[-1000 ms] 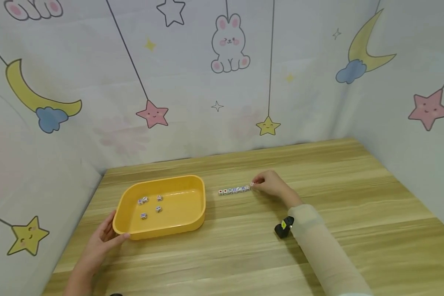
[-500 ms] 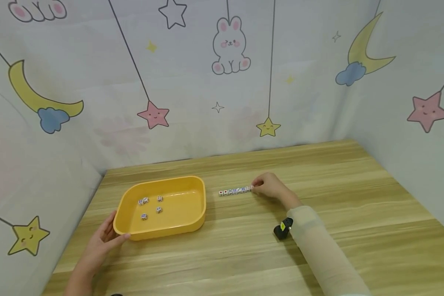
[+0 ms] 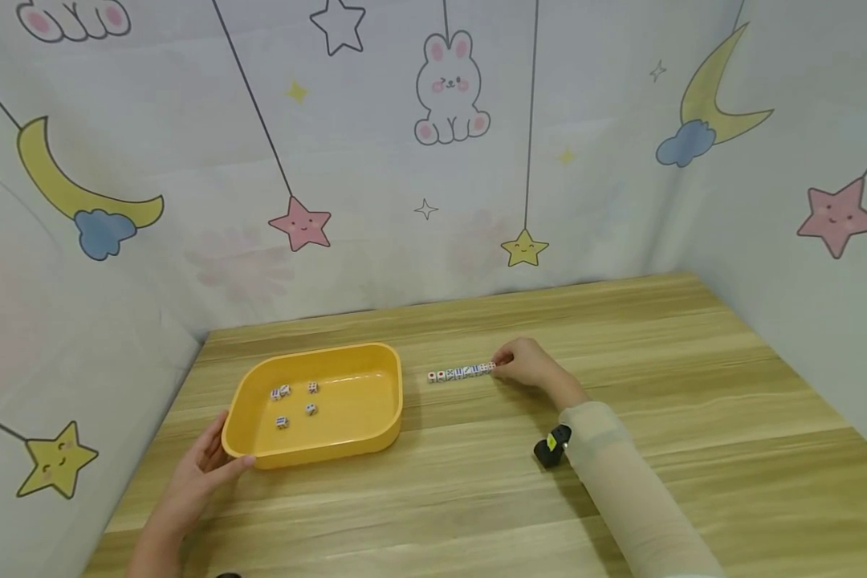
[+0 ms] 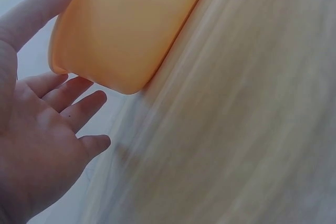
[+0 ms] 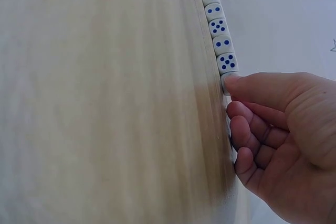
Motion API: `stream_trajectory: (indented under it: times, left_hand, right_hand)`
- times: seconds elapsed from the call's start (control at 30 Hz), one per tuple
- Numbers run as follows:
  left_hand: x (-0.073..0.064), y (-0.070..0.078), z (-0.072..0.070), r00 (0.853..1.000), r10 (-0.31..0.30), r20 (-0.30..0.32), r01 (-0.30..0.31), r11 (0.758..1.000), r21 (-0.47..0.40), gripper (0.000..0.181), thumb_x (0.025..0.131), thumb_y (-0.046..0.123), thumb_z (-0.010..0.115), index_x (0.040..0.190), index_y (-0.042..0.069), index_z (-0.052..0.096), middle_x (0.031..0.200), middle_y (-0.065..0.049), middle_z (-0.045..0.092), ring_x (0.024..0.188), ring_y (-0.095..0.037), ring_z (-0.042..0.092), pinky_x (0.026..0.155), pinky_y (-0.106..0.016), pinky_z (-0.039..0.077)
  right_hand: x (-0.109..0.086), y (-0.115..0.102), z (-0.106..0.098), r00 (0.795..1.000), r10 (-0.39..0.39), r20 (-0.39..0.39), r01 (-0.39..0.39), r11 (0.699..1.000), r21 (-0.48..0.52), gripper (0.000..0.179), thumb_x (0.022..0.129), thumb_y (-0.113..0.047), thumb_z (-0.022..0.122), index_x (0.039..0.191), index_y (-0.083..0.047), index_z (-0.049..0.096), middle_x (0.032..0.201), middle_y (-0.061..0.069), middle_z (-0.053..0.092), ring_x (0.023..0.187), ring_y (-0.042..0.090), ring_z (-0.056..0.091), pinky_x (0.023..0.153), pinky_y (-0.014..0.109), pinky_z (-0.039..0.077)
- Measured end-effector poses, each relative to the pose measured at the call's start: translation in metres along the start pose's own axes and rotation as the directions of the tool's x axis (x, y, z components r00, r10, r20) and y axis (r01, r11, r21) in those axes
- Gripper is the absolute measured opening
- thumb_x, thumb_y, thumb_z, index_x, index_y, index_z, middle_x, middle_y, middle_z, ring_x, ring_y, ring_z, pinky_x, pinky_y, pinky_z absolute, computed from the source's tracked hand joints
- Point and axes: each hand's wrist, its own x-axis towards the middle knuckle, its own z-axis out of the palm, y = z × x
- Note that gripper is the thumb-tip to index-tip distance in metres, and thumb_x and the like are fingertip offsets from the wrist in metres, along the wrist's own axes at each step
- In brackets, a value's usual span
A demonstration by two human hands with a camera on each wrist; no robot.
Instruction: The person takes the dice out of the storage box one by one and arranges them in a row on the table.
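In the head view, my left hand (image 3: 191, 482) holds the near-left corner of a yellow plastic tray (image 3: 390, 437), thumb along the front wall and fingers at the left side. The left wrist view shows the thumb tip at the tray's rim (image 4: 53, 51). Several white dice lie inside, among them a die (image 3: 282, 422) near the front. To the tray's right runs a straight row of dice (image 3: 458, 372), side by side. My right hand (image 3: 531, 363) pinches the end die (image 5: 227, 85) at the row's right end, its thumb covering much of that die.
The wood-grain table (image 3: 433, 514) meets a cartoon-printed cloth backdrop (image 3: 376, 160) at its back and sides. A small black device (image 3: 551, 446) hangs beside the right sleeve (image 3: 628, 474).
My right hand has lowered its die to the row's right end, in line with the others. Over the last half second the hand stays there. The left hand and tray keep their place.
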Motion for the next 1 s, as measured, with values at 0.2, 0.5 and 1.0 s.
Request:
stream_trajectory:
  times: [0.2,0.5,1.0]
  left_hand:
    - [-0.001,-0.001,-0.001,1.000,0.011,0.001,-0.011,1.000,0.001,0.086,0.094,0.012,0.063,0.154,0.003,0.003,0.158,-0.025,0.005,0.109,0.023,0.036,0.087,0.000,0.037]
    - [-0.001,0.002,0.001,1.000,0.018,0.005,-0.018,0.999,-0.030,0.087,0.093,0.011,0.064,0.154,0.001,0.003,0.157,-0.028,0.004,0.105,0.026,0.038,0.086,-0.001,0.039]
    - [-0.001,0.004,-0.002,1.000,0.024,0.006,-0.024,0.999,0.040,0.087,0.094,0.014,0.064,0.154,0.001,0.003,0.158,-0.026,0.006,0.131,0.004,0.032,0.089,0.000,0.034]
  right_hand:
    - [-0.001,-0.002,-0.001,1.000,-0.010,0.016,0.010,1.000,0.006,0.018,0.084,-0.008,0.072,0.096,0.005,0.070,0.088,0.010,0.070,0.079,0.016,0.059,0.072,0.029,0.051]
    - [0.003,-0.016,-0.021,0.993,0.073,0.087,-0.074,0.997,0.007,0.043,0.091,-0.023,0.066,0.125,0.002,0.061,0.119,0.017,0.064,0.108,0.029,0.058,0.092,0.042,0.049]
    - [0.043,-0.130,-0.004,0.976,-0.174,0.128,0.159,0.980,0.119,0.041,0.092,-0.027,0.066,0.128,-0.007,0.063,0.123,0.010,0.065,0.112,0.023,0.059,0.094,0.035,0.050]
